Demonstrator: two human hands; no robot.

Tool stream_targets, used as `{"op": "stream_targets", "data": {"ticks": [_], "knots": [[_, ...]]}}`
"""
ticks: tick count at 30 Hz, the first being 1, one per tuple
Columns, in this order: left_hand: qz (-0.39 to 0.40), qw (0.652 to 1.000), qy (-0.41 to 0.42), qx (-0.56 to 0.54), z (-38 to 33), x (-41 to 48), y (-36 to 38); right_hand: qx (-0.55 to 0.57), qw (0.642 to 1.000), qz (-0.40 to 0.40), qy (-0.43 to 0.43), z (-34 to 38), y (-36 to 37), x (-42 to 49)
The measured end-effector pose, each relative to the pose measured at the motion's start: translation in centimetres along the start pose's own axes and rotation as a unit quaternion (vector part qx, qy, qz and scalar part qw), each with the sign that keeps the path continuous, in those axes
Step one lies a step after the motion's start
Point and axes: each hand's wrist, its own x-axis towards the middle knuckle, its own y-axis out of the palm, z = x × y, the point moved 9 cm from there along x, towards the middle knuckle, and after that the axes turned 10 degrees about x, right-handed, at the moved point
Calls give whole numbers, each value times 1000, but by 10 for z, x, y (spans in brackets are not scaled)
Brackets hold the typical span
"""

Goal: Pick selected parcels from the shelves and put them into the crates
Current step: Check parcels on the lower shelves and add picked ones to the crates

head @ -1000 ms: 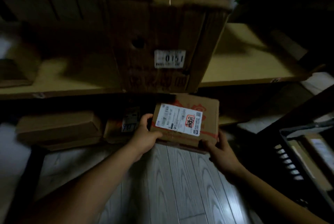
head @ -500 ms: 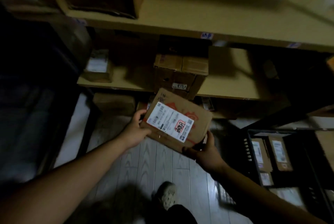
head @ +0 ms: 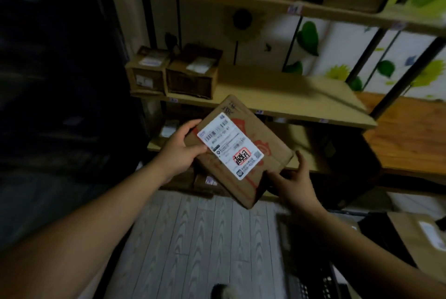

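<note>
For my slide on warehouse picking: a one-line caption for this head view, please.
Left hand and right hand hold a labelled cardboard parcel tilted before the wooden shelves.

Grey plank floor [head: 193,238] below, flowered wall [head: 337,52] behind, orange wooden tabletop [head: 410,134] right.

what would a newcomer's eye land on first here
The tilted parcel with its white label, mid-frame, gripped by the left hand, the right hand at its lower corner. Behind, two boxes sit at the left end of a shelf; flowered wallpaper brightens the upper right.
</note>
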Motion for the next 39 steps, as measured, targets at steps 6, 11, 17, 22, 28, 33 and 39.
{"op": "stream_targets", "data": {"ticks": [6,11,17,22,28,33,39], "knots": [[0,997,76,17,-97,-41,2,27,999,-16,-41,61,-52,-60],[-78,989,102,-71,-158,-68,43,-6,995,-56,-88,91,-128,-83],[-27,987,88,-129,-218,-91,160,-27,990,-12,-137,116,-242,-100],[85,981,139,-106,-262,-121,286,-28,989,-34,-143,113,-342,-107],[144,977,119,-101,-285,-118,380,-63,986,-71,-135,98,-428,-94],[154,977,118,-88,-283,-80,441,-86,980,-118,-136,97,-474,-68],[199,972,109,-62,-273,-40,510,-102,980,-139,-105,80,-518,-19]]}}
